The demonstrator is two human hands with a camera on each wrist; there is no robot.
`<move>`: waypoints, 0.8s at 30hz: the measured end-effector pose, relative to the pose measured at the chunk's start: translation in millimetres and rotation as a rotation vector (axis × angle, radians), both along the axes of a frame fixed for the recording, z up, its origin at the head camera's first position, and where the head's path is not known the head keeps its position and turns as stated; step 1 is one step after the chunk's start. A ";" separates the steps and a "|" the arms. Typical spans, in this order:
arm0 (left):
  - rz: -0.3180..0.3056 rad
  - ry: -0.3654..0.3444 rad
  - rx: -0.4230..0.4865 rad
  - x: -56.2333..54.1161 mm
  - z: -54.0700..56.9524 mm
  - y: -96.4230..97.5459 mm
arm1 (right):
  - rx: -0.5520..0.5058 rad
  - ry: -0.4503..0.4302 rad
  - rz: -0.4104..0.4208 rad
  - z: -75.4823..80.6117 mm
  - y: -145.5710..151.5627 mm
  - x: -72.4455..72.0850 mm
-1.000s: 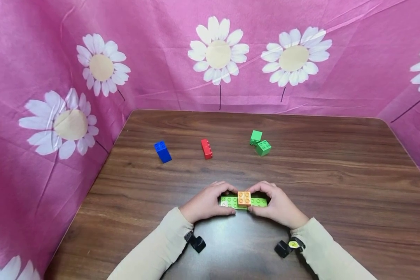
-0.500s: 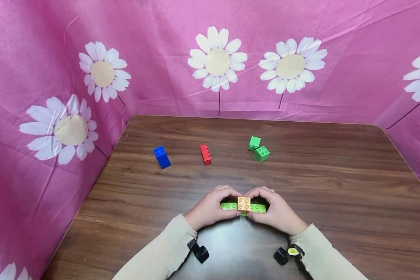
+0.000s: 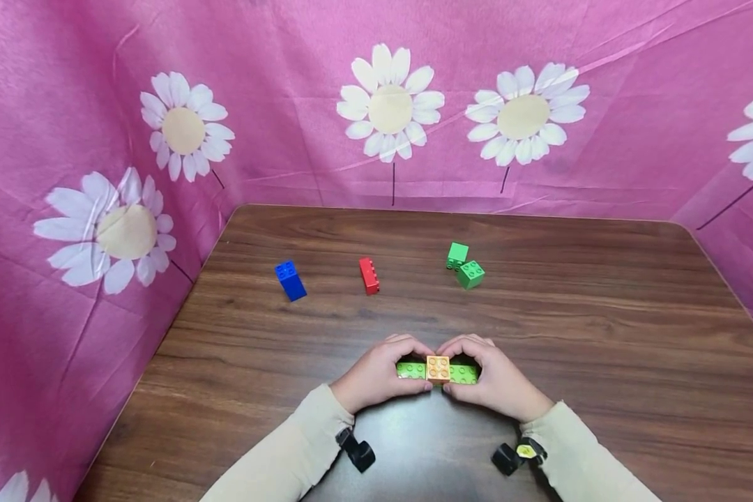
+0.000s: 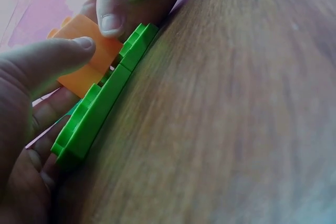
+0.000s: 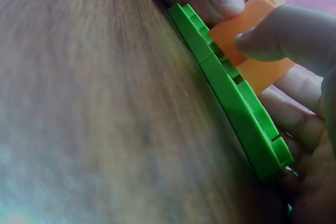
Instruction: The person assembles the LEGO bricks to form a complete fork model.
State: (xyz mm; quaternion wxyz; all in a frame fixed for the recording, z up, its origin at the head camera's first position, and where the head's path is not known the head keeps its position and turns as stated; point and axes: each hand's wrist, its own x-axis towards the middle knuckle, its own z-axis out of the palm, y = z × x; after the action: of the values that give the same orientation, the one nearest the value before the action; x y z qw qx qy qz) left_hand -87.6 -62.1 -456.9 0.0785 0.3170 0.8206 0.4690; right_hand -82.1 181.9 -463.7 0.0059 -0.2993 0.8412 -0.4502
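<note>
An orange brick (image 3: 438, 369) with studs on top stands over the middle of a low green strip in the head view. That strip is two light green plates (image 4: 113, 90) end to end, their seam showing in both wrist views. My left hand (image 3: 383, 373) pinches the orange brick from the left, thumb on the near face and fingers behind. From the right, my right hand (image 3: 496, 373) pinches the same brick, its thumb (image 5: 262, 38) pressed on the near face. Some studs show beside the orange brick's lower edge; whether it is fully seated I cannot tell.
Farther back on the wooden table (image 3: 571, 314) lie a blue brick (image 3: 291, 282), a red brick (image 3: 369, 276) and two green bricks (image 3: 471, 275) close together. A pink flowered cloth (image 3: 276, 104) borders the table at the back and left.
My left hand has moved slightly right, and its thumb and fingers now reach the orange brick. My right hand keeps its pinch. The head view has tilted slightly; the loose bricks stay put.
</note>
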 end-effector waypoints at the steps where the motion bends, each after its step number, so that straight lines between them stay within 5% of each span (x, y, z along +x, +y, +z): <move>1: 0.000 -0.002 -0.004 0.1 0.1 0.0 | 0.003 -0.008 0.001 0.2 -0.1 0.0; 10: 0.011 -0.002 -0.061 -0.1 0.9 2.2 | 0.048 -0.004 0.006 1.1 0.4 -1.5; 17: 0.008 0.067 -0.144 -2.0 0.1 8.8 | 0.058 0.016 0.005 0.4 1.5 -2.0; 24: 0.013 0.127 -0.109 -1.9 -0.7 9.0 | 0.073 0.038 -0.017 1.0 -0.8 -1.6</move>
State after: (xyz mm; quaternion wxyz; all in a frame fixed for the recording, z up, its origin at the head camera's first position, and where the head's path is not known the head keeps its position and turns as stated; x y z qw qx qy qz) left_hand -89.5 -53.1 -457.7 0.0406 0.3358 0.8504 0.4029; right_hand -83.7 181.1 -462.7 -0.0031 -0.3001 0.8597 -0.4134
